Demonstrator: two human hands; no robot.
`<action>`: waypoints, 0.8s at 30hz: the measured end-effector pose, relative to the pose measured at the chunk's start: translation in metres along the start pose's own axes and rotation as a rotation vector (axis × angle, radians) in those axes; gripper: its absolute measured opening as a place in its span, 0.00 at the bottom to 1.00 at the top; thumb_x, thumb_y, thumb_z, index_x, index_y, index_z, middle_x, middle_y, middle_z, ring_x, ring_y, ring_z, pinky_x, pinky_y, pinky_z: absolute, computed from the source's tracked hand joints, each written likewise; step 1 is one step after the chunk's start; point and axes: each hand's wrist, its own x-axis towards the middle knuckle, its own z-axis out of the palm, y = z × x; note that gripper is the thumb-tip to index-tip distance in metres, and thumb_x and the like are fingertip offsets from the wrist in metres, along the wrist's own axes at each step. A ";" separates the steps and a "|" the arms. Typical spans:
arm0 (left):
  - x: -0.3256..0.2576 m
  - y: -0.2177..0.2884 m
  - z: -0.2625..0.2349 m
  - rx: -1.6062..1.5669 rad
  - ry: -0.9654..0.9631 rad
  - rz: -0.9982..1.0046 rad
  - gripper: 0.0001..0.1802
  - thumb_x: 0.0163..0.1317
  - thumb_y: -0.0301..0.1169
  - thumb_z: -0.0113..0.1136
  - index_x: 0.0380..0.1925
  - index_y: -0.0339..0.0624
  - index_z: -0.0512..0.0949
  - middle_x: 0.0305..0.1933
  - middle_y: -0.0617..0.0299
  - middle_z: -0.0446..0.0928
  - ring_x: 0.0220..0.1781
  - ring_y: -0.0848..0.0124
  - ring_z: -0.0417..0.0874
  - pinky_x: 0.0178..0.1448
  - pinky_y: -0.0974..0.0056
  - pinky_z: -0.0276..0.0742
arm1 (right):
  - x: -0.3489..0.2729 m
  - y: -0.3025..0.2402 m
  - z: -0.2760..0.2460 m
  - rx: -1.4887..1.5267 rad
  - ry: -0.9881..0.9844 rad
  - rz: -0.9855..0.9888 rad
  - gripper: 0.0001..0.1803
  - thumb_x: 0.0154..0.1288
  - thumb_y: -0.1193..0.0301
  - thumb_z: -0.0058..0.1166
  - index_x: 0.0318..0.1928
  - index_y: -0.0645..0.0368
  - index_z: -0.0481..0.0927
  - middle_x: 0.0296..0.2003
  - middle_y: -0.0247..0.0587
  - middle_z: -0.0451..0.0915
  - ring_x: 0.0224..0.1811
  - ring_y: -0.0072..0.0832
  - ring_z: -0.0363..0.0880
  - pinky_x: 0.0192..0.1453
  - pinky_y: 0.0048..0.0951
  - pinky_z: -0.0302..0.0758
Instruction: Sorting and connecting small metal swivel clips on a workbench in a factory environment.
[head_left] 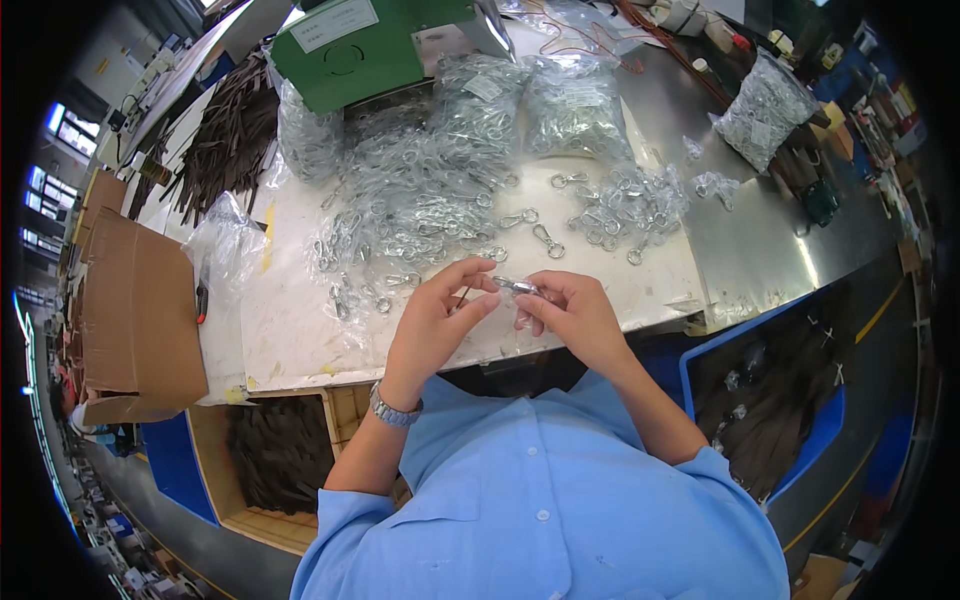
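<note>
In front of my chest, a shiny metal snap hook spans the gap between my two hands. My left hand is curled, its thumb and fingertips closed at the hook's left end. The other end sits in the pinch of my right hand, with a bit of clear plastic by those fingers. Just beyond, loose snap hooks lie on the white tabletop. A large heap of snap hooks in clear plastic spreads to the far left, and a smaller heap lies to the right.
Filled plastic bags and a green box stand at the back. Dark strips lie far left, above a cardboard box. A bin of dark strips is below left, a blue-rimmed bin below right. Another bag rests on metal.
</note>
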 end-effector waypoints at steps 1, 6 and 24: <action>0.001 0.002 -0.005 -0.129 -0.107 -0.151 0.08 0.74 0.28 0.68 0.46 0.33 0.86 0.35 0.71 0.83 0.27 0.85 0.68 0.30 0.74 0.64 | -0.002 -0.003 0.001 0.024 0.001 -0.001 0.14 0.77 0.73 0.65 0.57 0.67 0.83 0.34 0.41 0.91 0.32 0.17 0.84 0.38 0.22 0.80; -0.002 -0.020 -0.007 -0.267 -0.206 -0.243 0.10 0.77 0.31 0.67 0.44 0.32 0.87 0.31 0.73 0.82 0.26 0.87 0.68 0.28 0.75 0.62 | -0.008 -0.012 0.011 0.059 -0.075 0.019 0.12 0.79 0.72 0.62 0.55 0.68 0.81 0.32 0.42 0.91 0.29 0.16 0.84 0.35 0.22 0.79; 0.002 -0.003 -0.013 -0.103 -0.238 -0.241 0.07 0.74 0.27 0.66 0.40 0.34 0.86 0.29 0.61 0.86 0.28 0.77 0.84 0.33 0.67 0.77 | -0.002 -0.003 -0.007 0.245 -0.350 0.181 0.14 0.83 0.65 0.59 0.52 0.65 0.86 0.39 0.47 0.92 0.34 0.24 0.90 0.40 0.25 0.84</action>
